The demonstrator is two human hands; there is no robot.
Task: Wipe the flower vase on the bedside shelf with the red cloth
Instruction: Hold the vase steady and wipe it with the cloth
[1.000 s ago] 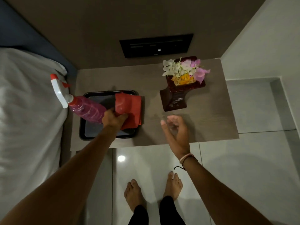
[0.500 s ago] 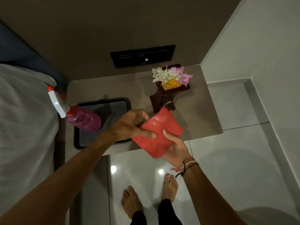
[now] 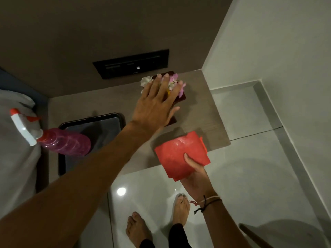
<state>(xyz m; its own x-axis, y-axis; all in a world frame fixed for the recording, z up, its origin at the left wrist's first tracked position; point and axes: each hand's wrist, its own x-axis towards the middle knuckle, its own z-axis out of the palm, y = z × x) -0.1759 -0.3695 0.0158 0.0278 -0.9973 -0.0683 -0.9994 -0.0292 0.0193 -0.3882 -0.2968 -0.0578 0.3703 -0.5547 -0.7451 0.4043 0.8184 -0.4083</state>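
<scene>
The dark red vase [image 3: 182,96] with white and pink flowers [image 3: 146,81] stands at the back right of the brown bedside shelf [image 3: 202,111]. My left hand [image 3: 156,104] stretches over it, fingers spread above the flowers, and hides most of the vase. Whether it touches the flowers I cannot tell. My right hand [image 3: 195,173] holds the folded red cloth [image 3: 180,155] at the shelf's front edge, thumb on top of it.
A pink spray bottle [image 3: 62,142] with a white and red trigger lies across a black tray [image 3: 93,126] on the shelf's left. A white-covered bed [image 3: 16,158] sits at the left. A black wall panel [image 3: 131,63] hangs behind the shelf. My bare feet stand on glossy floor tiles.
My left hand let go of the red cloth and reached up over the vase's flowers. The cloth now rests in my right hand alone, slightly lower and to the right.
</scene>
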